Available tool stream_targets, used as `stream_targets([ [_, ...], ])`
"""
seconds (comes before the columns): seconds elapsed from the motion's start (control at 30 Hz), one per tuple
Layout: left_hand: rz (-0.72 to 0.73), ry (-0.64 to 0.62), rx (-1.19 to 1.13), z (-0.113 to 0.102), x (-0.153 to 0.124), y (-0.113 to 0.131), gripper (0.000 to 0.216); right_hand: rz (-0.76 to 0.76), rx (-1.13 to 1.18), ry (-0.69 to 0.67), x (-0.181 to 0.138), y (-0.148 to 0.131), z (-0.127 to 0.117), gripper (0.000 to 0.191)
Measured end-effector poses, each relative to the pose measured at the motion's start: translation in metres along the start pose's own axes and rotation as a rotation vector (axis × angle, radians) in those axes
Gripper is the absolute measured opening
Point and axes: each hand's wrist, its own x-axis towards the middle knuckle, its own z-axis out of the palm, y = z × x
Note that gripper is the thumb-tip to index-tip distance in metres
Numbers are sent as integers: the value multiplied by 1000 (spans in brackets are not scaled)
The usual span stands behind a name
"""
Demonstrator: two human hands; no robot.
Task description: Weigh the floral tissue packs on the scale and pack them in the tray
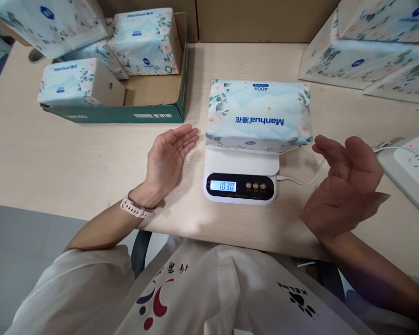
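Near the counter's (73, 158) front edge, the left grip (166, 158), loosely uncurled and empty, hung just left of the Manhua tissue pack (260, 111). The pack rested on the digital scale (242, 163), back from that edge, its long axis running left to right, roughly parallel to it. Off its front right corner, the right grip (344, 186), spread and empty, was nearer; contact was unclear.

Desk (73, 163), digital scale (241, 179) and stacked tissue packs (352, 65) suggest a workplace.
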Motion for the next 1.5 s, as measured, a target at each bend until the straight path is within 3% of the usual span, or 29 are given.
stream_targets([
  [0.3, 12, -11, 11, 0, 0, -2, 37, -136, -14, -101, 4, -3, 4, 64],
  [0.47, 24, -45, 26, -2, 0, -3, 43, -18, 3, -212, 6, 3, -4, 65],
  [0.67, 60, -173, 82, -11, 3, -7, 70, 126, -58, -379, 12, 4, -12, 76],
  [0.93, 43, -195, 114, -16, 6, -12, 82, 57, -21, -407, 17, 2, -14, 77],
  [1.07, 105, -239, 222, -13, 8, -10, 98, 206, -65, -474, 21, -5, -6, 92],
  [1.17, 119, -265, 375, -2, 13, -1, 106, 349, -163, -566, 32, -21, 11, 92],
  [1.3, 194, -479, 498, 23, 14, 13, 98, 347, -210, -601, 49, -38, 34, 100],
  [1.4, 229, -543, 491, 45, 11, 23, 99, 312, -221, -511, 59, -39, 40, 104],
  [1.5, 296, -578, 472, 76, 14, 37, 109, 114, -302, -341, 81, -38, 34, 108],
])
